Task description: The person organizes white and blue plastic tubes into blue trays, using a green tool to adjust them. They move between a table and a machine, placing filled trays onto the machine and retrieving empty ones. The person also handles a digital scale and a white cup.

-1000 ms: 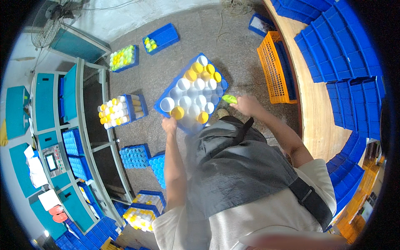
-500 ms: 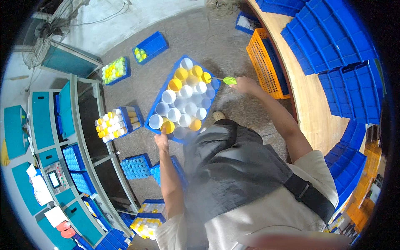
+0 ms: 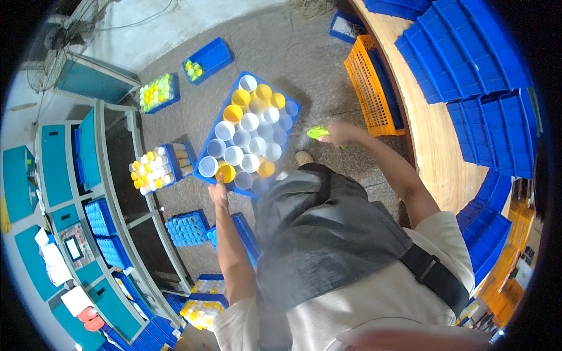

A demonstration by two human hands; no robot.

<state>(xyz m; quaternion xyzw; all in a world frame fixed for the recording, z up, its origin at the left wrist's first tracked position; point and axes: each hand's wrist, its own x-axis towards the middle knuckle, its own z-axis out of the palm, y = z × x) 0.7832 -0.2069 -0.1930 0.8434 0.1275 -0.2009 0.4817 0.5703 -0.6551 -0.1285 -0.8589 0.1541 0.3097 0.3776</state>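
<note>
A blue tray (image 3: 291,106) full of white and yellow cups hangs tilted in front of me above the grey floor. My left hand (image 3: 219,192) grips its near-left edge beside a yellow cup (image 3: 225,172). My right hand (image 3: 338,133) is off the tray's right side and holds a small lime-green object (image 3: 317,133). A dark grey apron and shoulder strap (image 3: 436,274) cover my chest and hide the tray's near corner.
An orange crate (image 3: 370,88) stands on the floor by a curved wooden counter (image 3: 439,134) stacked with blue bins (image 3: 468,52). Grey shelving (image 3: 111,193) on the left holds blue trays of cups. More blue trays (image 3: 158,93) lie on the floor behind.
The tray has risen in view and shifted left. My right hand with the green object has come off the tray's right edge and moved outward to the right.
</note>
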